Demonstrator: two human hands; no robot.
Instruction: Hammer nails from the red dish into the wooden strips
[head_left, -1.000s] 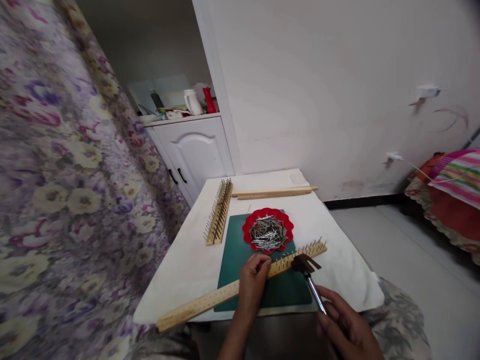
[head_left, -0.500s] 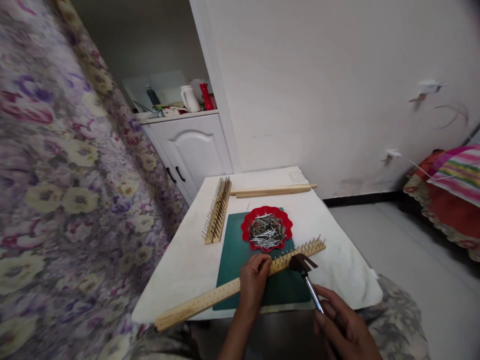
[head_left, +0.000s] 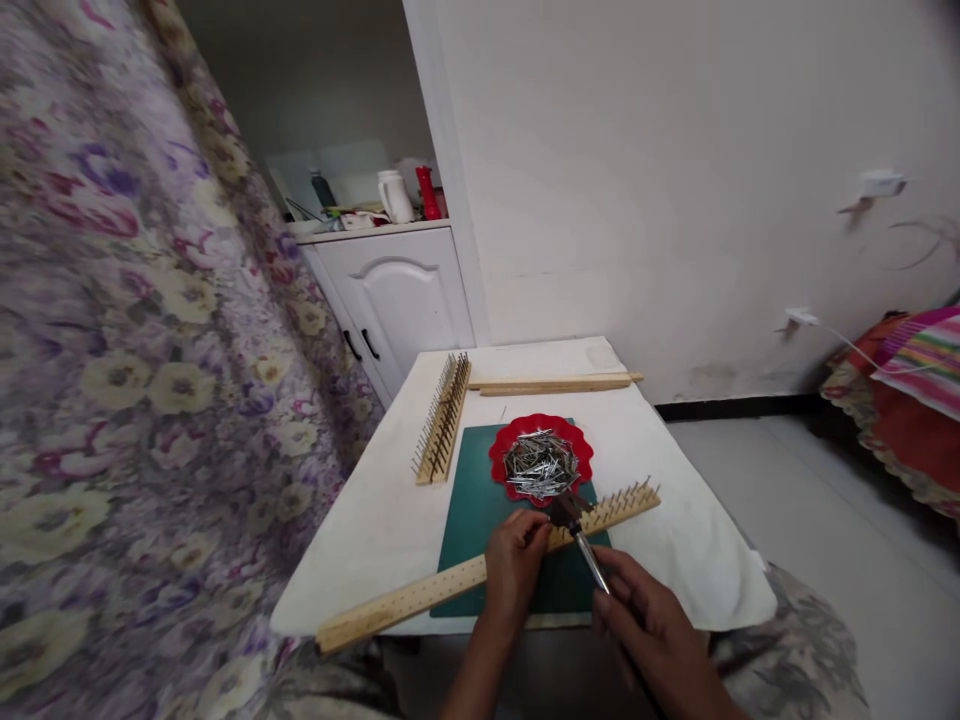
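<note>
My right hand (head_left: 649, 620) is wrapped around the handle of a claw hammer (head_left: 592, 562). Its dark head is over the wooden strip, right beside my left fingertips. My left hand (head_left: 516, 560) rests on the strip with thumb and forefinger pinched; a tiny bright tip of a nail (head_left: 548, 518) shows there, mostly hidden by the fingers. The wooden strip (head_left: 405, 605) slants across a green mat (head_left: 469, 500). Upright nails stand along its right part, while rows of small holes mark its left part. Just behind it, a red scalloped bowl (head_left: 497, 455) holds a heap of loose nails (head_left: 541, 465).
On the white-covered table (head_left: 360, 560), a board with rows of nails (head_left: 442, 425) lies at the left. Two plain wooden strips (head_left: 555, 385) lie along the back, and a single nail (head_left: 503, 411) lies near the bowl. A flowered curtain (head_left: 172, 400) hangs at the left.
The hammer has moved left and slightly up along the strip, its head now close to my left fingertips. My left hand keeps its pinch on the strip. The view has shifted slightly.
</note>
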